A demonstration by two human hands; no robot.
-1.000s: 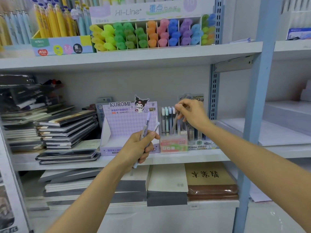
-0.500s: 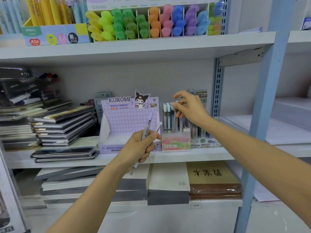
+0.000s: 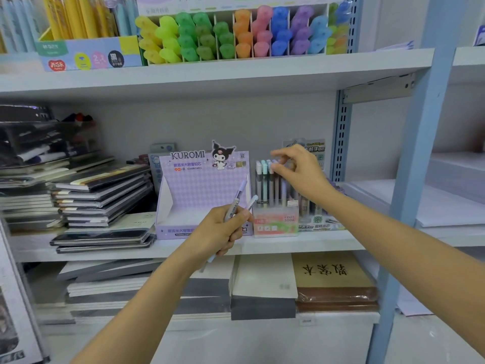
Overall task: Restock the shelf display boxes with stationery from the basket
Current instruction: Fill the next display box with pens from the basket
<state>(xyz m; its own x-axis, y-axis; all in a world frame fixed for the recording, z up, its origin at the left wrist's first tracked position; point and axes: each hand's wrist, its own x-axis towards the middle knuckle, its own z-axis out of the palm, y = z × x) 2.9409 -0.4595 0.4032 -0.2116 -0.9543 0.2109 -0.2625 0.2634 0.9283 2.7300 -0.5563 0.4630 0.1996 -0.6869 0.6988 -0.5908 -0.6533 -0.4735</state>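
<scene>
Two pens point(image 3: 240, 199) sit clamped in our left hand point(image 3: 219, 231), just before the middle shelf's front edge point(image 3: 262, 246). Our right hand point(image 3: 298, 170) hovers over the pink display box point(image 3: 275, 223) there, fingers point(image 3: 279, 155) loosely apart, touching the upright pens' caps point(image 3: 263, 166). Beside it stands the purple Kuromi box point(image 3: 202, 185); notebooks point(image 3: 99, 195) pile toward the shelf's left end, highlighters point(image 3: 236, 35) above.
</scene>
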